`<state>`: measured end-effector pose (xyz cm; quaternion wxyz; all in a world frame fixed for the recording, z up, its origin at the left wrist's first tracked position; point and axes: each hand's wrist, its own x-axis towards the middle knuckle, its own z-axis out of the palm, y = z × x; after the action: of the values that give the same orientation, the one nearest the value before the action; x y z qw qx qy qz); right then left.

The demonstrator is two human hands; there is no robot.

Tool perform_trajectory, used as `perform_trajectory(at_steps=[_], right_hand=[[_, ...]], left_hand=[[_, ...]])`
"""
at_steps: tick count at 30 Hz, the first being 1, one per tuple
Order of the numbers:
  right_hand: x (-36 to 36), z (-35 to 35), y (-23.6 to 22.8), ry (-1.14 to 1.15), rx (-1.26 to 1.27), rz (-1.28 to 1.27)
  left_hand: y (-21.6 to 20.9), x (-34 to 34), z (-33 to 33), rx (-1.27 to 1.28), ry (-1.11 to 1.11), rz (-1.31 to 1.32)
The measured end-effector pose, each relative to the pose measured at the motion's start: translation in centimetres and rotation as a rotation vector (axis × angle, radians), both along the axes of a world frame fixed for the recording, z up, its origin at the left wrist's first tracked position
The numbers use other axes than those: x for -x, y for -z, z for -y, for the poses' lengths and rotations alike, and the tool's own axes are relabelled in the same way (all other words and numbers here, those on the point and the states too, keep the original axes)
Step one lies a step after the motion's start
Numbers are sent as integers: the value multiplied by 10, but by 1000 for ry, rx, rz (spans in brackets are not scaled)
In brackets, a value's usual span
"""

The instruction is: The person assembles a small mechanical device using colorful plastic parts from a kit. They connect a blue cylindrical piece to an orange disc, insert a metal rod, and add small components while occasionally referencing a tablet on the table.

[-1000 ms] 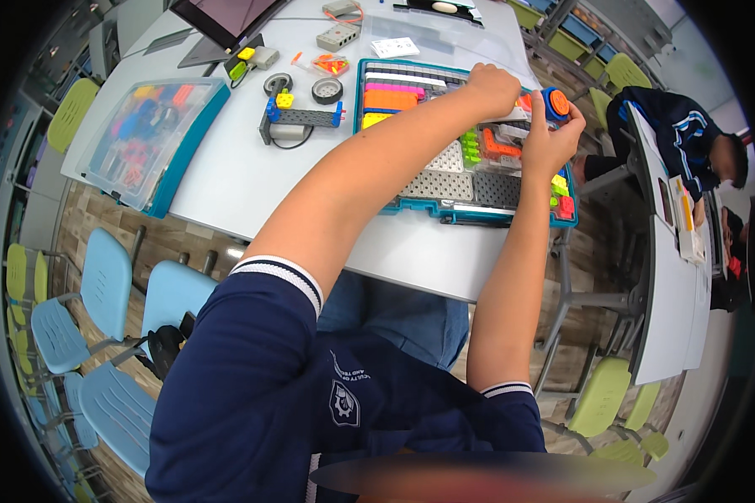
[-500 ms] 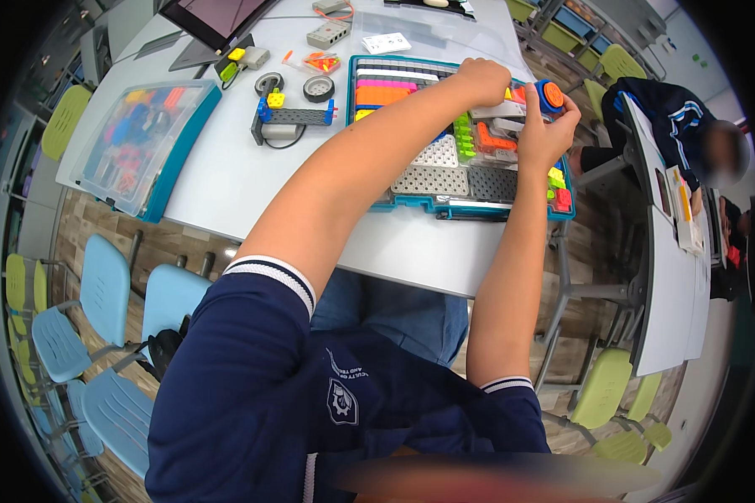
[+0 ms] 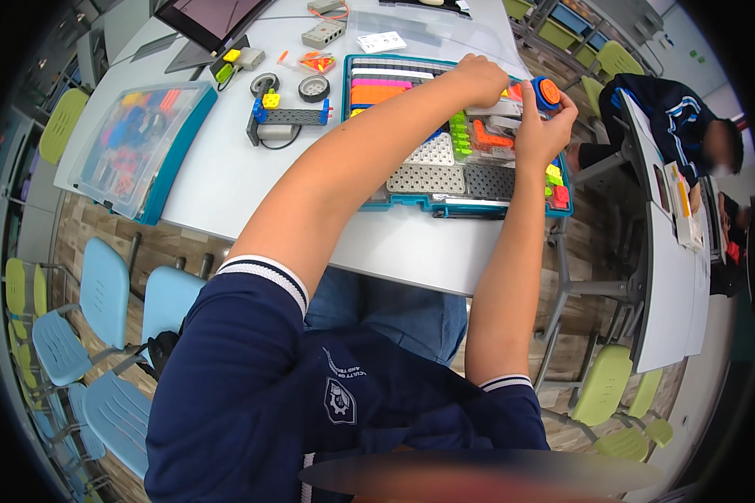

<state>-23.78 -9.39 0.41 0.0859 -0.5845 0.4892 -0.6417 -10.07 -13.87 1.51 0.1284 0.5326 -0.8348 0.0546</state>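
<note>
Left hand (image 3: 482, 81), upper centre: fingertips curled out of sight; contents, if any, could not be made out. Right hand (image 3: 543, 134), upper right of centre: overlapped the lower edge of a blue-and-orange round piece (image 3: 549, 90); grip or mere touch, unclear. Left forearm (image 3: 352, 151) ran diagonally across the parts tray (image 3: 432, 201), masking a band of its compartments. Contents of the lidded box (image 3: 147, 142), left, hazy through plastic. White card (image 3: 382, 42), top centre: print too small. Dark screen (image 3: 214, 18), upper left, cropped by the top edge. Co-worker's head (image 3: 721, 147), far right, blurred.
</note>
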Motion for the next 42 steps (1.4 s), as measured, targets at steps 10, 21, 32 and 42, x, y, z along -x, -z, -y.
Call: perform_trajectory(at_steps=[10, 21, 32, 42], right_hand=[[1, 0, -1, 19, -6, 10], [2, 2, 1, 21, -10, 30], [5, 7, 3, 27, 13, 53], [5, 3, 0, -15, 46, -52]], left_hand=[[0, -7, 3, -56, -96, -83], [-7, -9, 2, -119, -66, -11], [-10, -10, -6, -38, -102, 28], [-11, -114, -73, 552, -12, -427]])
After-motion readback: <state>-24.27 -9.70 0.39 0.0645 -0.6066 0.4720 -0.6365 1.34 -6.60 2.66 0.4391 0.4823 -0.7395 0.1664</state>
